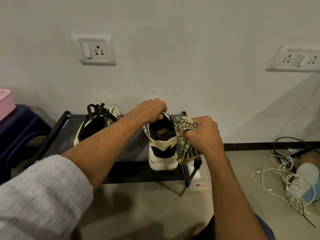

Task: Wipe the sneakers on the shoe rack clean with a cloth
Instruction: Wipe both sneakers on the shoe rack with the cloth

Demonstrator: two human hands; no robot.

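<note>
The black shoe rack [131,172] stands against the wall, carrying two sneakers. The left hand [149,110] pinches the right sneaker [162,149] by its tongue, probably to steady it. The right hand [203,134] is closed on a bunched checked cloth [186,144], pressed against the sneaker's side for wiping. The other sneaker [94,126] lies untouched.

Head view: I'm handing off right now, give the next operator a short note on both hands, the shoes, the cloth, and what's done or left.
Left hand: gripping the tongue of the cream-and-black sneaker, which stands heel toward the camera at the right end of the black shoe rack.
Right hand: clutching the bunched beige checked cloth against that sneaker's right side.
Second cream-and-black sneaker with black laces sits on the rack's left, untouched by either hand.
Done: cannot tell how much is wiped.
Left: finish this shoe, then the other.
</note>
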